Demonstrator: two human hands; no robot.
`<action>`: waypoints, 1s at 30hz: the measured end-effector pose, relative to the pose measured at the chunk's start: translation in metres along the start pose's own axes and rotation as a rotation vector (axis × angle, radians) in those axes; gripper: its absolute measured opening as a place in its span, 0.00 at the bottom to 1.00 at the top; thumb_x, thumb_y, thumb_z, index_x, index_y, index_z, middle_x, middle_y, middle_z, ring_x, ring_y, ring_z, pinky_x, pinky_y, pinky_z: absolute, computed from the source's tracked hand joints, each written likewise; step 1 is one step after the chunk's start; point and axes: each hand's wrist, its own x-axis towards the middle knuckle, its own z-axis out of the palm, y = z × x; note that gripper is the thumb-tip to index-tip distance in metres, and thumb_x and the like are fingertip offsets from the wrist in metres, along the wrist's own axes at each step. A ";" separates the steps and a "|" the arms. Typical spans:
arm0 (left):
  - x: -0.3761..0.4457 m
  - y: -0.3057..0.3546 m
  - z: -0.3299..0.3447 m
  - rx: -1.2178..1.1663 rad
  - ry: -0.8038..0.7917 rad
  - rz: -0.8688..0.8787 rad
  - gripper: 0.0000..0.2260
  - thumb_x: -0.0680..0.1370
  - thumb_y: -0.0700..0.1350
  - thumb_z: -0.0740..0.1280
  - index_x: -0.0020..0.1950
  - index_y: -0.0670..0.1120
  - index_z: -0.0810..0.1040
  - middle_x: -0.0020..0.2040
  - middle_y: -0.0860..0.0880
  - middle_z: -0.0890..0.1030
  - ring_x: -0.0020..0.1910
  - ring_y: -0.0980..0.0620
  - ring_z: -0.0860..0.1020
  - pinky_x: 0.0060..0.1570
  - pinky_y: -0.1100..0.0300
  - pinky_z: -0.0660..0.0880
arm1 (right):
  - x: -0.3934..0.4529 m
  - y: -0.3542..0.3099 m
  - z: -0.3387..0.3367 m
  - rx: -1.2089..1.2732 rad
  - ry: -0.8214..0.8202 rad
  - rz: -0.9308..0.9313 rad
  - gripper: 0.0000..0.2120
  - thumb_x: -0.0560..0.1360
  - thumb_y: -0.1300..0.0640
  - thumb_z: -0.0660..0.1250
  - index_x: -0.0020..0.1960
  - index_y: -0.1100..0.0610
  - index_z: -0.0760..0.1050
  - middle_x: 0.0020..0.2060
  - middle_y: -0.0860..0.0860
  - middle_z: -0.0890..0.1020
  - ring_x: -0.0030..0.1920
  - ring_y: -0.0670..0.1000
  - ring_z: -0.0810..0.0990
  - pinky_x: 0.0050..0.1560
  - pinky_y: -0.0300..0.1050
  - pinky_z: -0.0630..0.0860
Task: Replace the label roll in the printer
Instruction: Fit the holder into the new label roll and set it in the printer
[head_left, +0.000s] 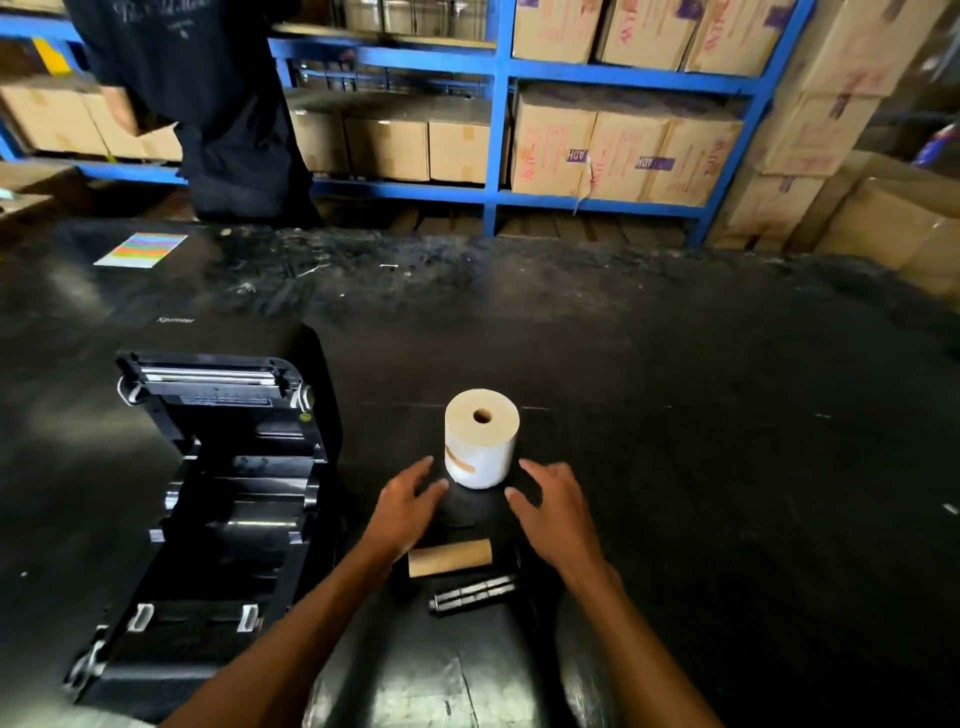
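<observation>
A full white label roll (481, 439) stands on end on the black table, its core hole facing up. My left hand (408, 506) hovers just left of and below it, fingers spread, holding nothing. My right hand (556, 512) is on the other side, also open, not touching the roll. Between my forearms lie an empty brown cardboard core (450, 557) and a black spindle (475, 592). The black label printer (208, 499) sits at the left with its lid swung open and its roll bay empty.
A striped colour sheet (141, 250) lies at the table's far left. A person in dark clothes (208, 104) stands behind the table. Blue shelving (496, 130) with cardboard boxes (623, 150) fills the background; more boxes are stacked at the right.
</observation>
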 end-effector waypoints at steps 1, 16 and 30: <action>0.006 0.009 -0.001 -0.146 0.003 -0.095 0.24 0.78 0.48 0.65 0.72 0.43 0.68 0.70 0.42 0.72 0.70 0.46 0.70 0.70 0.54 0.65 | 0.011 -0.012 -0.004 -0.010 -0.009 -0.034 0.24 0.74 0.51 0.66 0.69 0.54 0.69 0.64 0.57 0.71 0.64 0.56 0.71 0.63 0.47 0.68; 0.013 0.045 0.002 -0.440 -0.174 -0.311 0.26 0.81 0.60 0.47 0.70 0.48 0.71 0.64 0.52 0.75 0.60 0.56 0.70 0.57 0.58 0.63 | 0.077 -0.037 0.034 -0.110 -0.073 0.013 0.27 0.73 0.52 0.68 0.69 0.53 0.65 0.72 0.56 0.55 0.64 0.60 0.72 0.63 0.50 0.71; -0.033 0.065 0.026 -0.629 -0.180 -0.405 0.22 0.72 0.64 0.65 0.54 0.47 0.81 0.49 0.45 0.86 0.48 0.44 0.83 0.45 0.49 0.81 | -0.031 -0.009 -0.023 1.108 -0.081 0.456 0.05 0.74 0.57 0.67 0.50 0.53 0.76 0.50 0.56 0.83 0.53 0.57 0.82 0.51 0.51 0.82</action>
